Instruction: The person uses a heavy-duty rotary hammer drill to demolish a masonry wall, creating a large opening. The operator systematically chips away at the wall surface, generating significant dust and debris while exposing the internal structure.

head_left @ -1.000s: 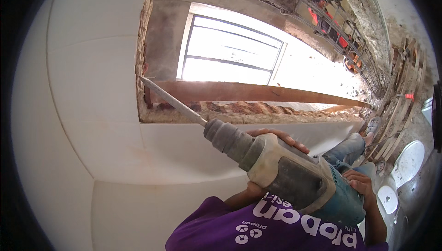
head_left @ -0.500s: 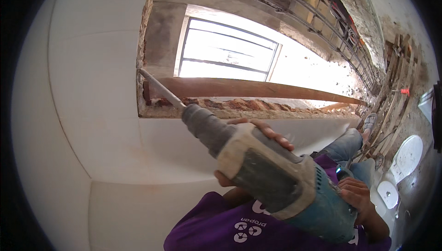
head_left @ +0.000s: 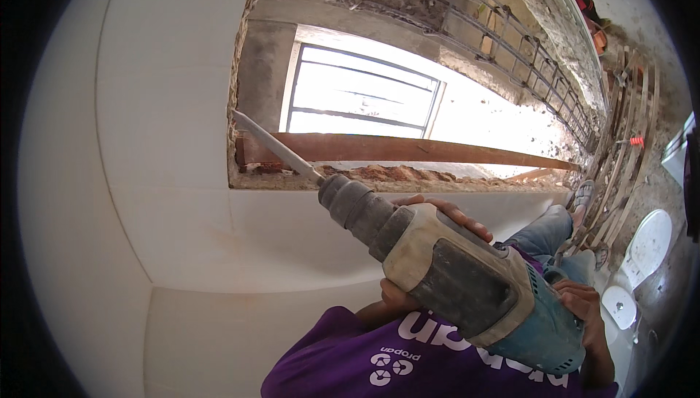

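Observation:
A teal and grey demolition hammer [head_left: 467,281], dusty all over, lies slantwise across my front with its nose up and to the left. My left hand [head_left: 459,221] wraps round its front body; the fingers show on the far side, the thumb on the near side. At the rear end, my right hand [head_left: 581,304] grips the handle, which is mostly hidden. The long chisel bit [head_left: 278,145] ends close to the left broken edge of an opening in the white tiled wall [head_left: 168,143]. Whether its tip touches that edge I cannot tell.
Behind the opening's rough brick sill [head_left: 408,174] runs a brown wooden beam [head_left: 394,148]. A barred window [head_left: 364,91] glows beyond. Rebar [head_left: 525,55] crosses the upper right. On the right are wooden slats [head_left: 631,128], a white toilet [head_left: 647,248] and a person's orange-red item partly seen.
The hammer and both my hands have shifted a little to the right. The chisel tip has drawn slightly away from the opening's left edge. The view has also shifted slightly.

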